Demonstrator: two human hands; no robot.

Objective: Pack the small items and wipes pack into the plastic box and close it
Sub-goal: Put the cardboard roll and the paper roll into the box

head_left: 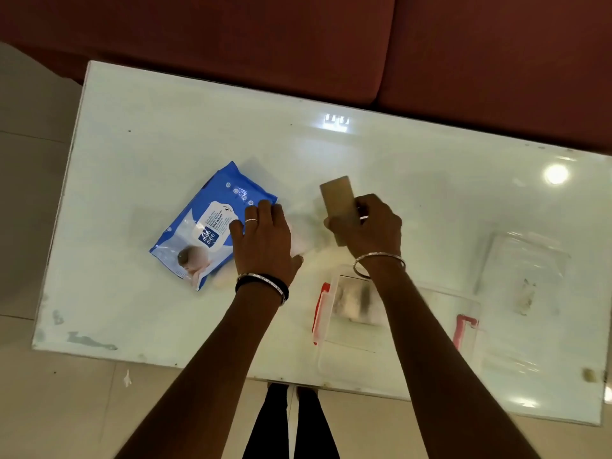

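A blue and white wipes pack (pixel 205 226) lies on the glass table (pixel 165 127), left of centre. My left hand (pixel 265 240) rests flat with spread fingers on the pack's right edge and over a small white item (pixel 299 241). My right hand (pixel 367 226) grips a small tan rectangular block (pixel 337 197), raised above the table. The clear plastic box (pixel 397 326) with red latches stands open at the front edge, under my right forearm, with a blurred item inside. Its clear lid (pixel 526 256) lies to the right.
A dark red sofa (pixel 298 44) runs along the table's far side. Tiled floor (pixel 49 409) surrounds the table. My legs show below the front edge. A small tan scrap (pixel 589 375) sits at the table's front right corner.
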